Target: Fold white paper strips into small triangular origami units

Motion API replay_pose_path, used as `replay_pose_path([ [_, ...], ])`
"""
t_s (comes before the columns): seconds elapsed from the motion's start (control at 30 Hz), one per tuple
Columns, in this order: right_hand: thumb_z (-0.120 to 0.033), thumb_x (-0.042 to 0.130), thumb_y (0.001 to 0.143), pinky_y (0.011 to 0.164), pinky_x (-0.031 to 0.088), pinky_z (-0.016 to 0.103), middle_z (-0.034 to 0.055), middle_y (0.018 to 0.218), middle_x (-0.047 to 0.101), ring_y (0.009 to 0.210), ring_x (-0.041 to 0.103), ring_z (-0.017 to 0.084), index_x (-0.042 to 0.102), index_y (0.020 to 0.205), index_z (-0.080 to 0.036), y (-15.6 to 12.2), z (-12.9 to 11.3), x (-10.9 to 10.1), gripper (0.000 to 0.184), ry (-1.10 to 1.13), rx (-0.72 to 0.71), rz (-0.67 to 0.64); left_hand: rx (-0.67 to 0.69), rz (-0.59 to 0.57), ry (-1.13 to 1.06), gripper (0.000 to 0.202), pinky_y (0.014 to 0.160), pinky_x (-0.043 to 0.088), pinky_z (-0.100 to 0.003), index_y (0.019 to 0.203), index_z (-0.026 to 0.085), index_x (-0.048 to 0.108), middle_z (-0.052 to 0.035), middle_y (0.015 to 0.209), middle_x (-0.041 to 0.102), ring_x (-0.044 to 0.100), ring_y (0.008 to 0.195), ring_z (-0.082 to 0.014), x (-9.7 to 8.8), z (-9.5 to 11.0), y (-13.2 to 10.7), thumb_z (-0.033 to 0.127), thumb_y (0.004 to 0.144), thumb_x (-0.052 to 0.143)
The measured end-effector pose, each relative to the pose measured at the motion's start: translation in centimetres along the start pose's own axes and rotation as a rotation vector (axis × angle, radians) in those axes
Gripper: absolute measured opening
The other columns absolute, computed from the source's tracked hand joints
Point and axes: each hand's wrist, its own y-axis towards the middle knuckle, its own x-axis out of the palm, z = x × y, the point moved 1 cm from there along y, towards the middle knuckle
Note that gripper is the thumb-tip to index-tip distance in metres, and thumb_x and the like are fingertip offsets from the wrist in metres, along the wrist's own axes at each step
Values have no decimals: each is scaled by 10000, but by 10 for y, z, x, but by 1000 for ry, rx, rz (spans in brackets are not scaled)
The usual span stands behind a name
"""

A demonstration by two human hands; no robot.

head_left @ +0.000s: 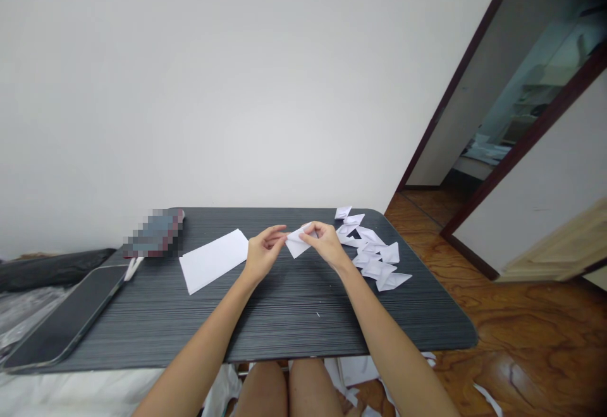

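Both my hands are raised a little above the dark striped table and pinch a small folded white paper piece between them. My left hand grips its left edge with thumb and fingers closed. Its right side is held by my right hand, fingers curled over it. A stack of flat white paper sheets lies on the table just left of my left hand. Several folded white paper shapes lie in a loose pile to the right of my right hand.
A dark phone or tablet lies at the table's left front corner, and a blurred-out object sits at the back left. Paper scraps litter the wooden floor under the table. An open doorway is at the right.
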Motion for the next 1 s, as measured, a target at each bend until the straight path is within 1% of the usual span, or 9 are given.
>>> replay_pose_path([
  [0.13,-276,623,593,654,416,256,26,748,581,691,531,132,520,601,-149,-1,-2,0,164,7,-5,-1,-7,-6,-50,374,729,514,-334,999,104,568,-103,880,659,623,787,-199,0,-5,1,334,705,549],
  [0.3,-278,623,588,666,423,265,33,768,594,706,544,139,499,588,-149,-1,-5,-1,179,36,30,12,11,-15,-37,295,726,517,-336,891,112,624,-90,882,658,634,726,-189,-3,-9,2,330,719,526],
  [0.4,-273,621,590,666,427,266,38,774,599,714,549,143,498,588,-149,-1,-6,-1,174,48,42,3,38,-35,22,244,705,523,-320,833,129,641,-71,818,669,636,711,-194,-6,-9,3,312,702,545],
  [0.63,-236,615,593,649,430,263,35,754,591,692,548,138,490,576,-149,-2,-6,1,154,56,20,-1,20,-55,66,211,633,532,-295,786,124,619,-55,674,662,638,624,-185,-5,-12,2,295,712,521],
  [0.83,-226,598,601,635,428,260,36,743,591,684,546,138,485,569,-150,-1,-4,1,140,20,-9,-8,24,-87,106,206,599,530,-289,801,119,617,-59,704,663,635,609,-181,-6,-8,3,265,695,519],
  [1.0,-221,592,601,630,424,256,34,742,593,675,546,136,484,569,-147,-2,-7,1,134,13,-13,3,86,-140,202,211,622,518,-272,841,125,617,-37,655,662,636,619,-169,-7,-2,1,221,701,492],
])
